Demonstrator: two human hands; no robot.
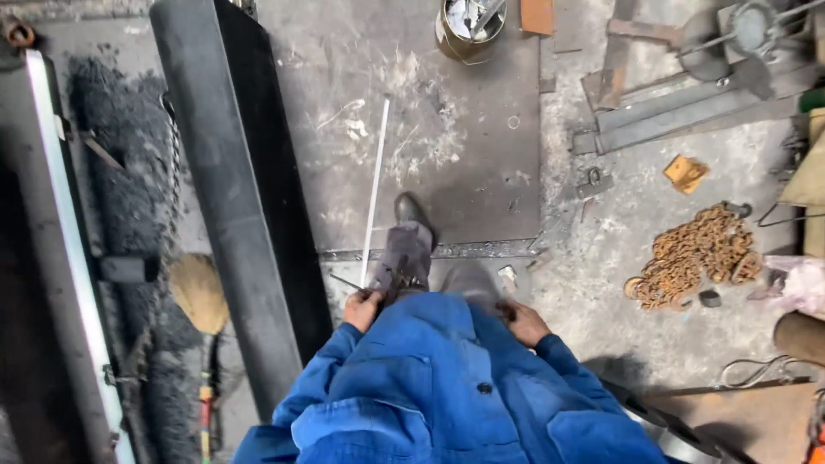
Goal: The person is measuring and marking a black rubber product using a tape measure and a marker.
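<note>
**A:** Your left hand (361, 308) is at about seven o'clock from the centre of the view, low by your hip, fingers closed round the near end of a thin white rod (375, 185). The rod runs from that hand up towards twelve o'clock, across the dark steel floor plate (464, 172), past your boot (411, 211).

**B:** And my right?

**A:** Your right hand (522, 322) sits at five o'clock against your blue jacket (447, 387), well apart from the left. It looks curled, with something dark at the fingers, but I cannot tell whether it grips anything.

**B:** How will the rod behave?

**A:** My judgement: light, long and slender, so the far tip will likely whip or sag if you hold only the end. Take it nearer the middle, or spread both hands along it, and it should stay steady. It looks smooth, so it may slide in a loose grip.

**B:** Any packages or labels around?

**A:** No readable signs. At twelve o'clock there is a round tin bucket (468, 30) with scraps in it. At two o'clock lies a small flat orange-yellow piece (685, 172), and at three o'clock a heap of rusty chain (696, 253). At nine o'clock a long black beam (228, 198) lies beside a broom (199, 296).
</note>
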